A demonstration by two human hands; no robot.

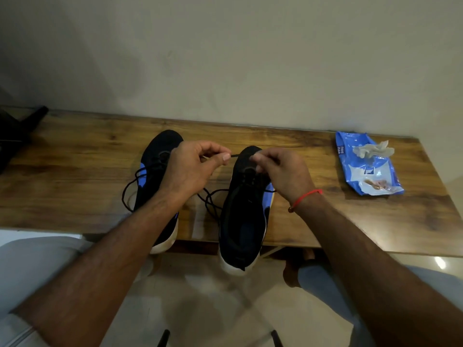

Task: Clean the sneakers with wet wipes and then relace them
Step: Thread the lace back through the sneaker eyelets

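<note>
Now both hands are working above the right sneaker [244, 209] on the wooden table [75, 176]: the left hand [190, 169] is pinching the black lace [234, 155] tip, the right hand [280, 171] is pinching lace at the eyelets. Alongside, the left sneaker [155, 171] is lying loosely laced; the wipes pack [365, 171] is sitting well apart.

I take the right sneaker [244, 209] as my mark; left of it, loose lace loops [210, 199] lie across the gap to the other sneaker [155, 171]; right of it I see bare wooden bench [313, 221] as far as the wipes pack [367, 169]; beyond its toe a clear strip runs to the wall [225, 58]
</note>
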